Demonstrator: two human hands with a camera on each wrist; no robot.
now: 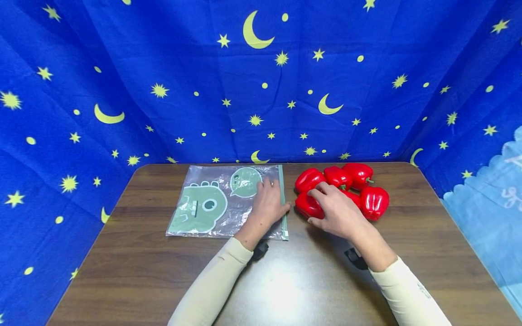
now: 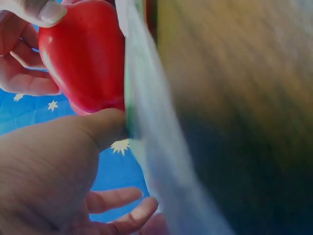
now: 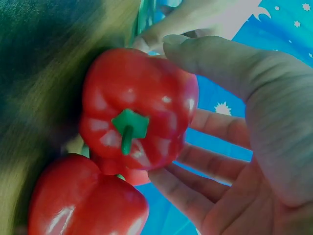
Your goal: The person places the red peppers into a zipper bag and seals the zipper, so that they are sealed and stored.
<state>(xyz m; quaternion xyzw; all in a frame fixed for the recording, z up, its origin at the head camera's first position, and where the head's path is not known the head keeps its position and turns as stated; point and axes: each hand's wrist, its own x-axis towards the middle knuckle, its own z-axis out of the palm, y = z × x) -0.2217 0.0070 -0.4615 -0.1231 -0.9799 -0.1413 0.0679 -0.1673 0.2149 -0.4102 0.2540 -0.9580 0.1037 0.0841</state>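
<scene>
A clear zip bag [image 1: 244, 222] with green cartoon prints lies flat on the table. My left hand [image 1: 266, 201] rests on its right part, the thumb [image 2: 105, 125] at the green zip edge and the other fingers loosely spread. Several glossy red bell peppers with green stems sit grouped to the right of the bag. My right hand [image 1: 340, 210] is over the front-left bell pepper [image 1: 306, 206], thumb on one side and fingers curved round the other. In the right wrist view this bell pepper [image 3: 142, 88] shows its stem between thumb and fingers.
Other bell peppers [image 1: 374, 203] stand close beside and behind the held one. The brown wooden table [image 1: 134, 262] ends at a blue curtain [image 1: 183, 90] with yellow moons and stars. A light blue cloth [image 1: 485, 217] hangs at the right edge.
</scene>
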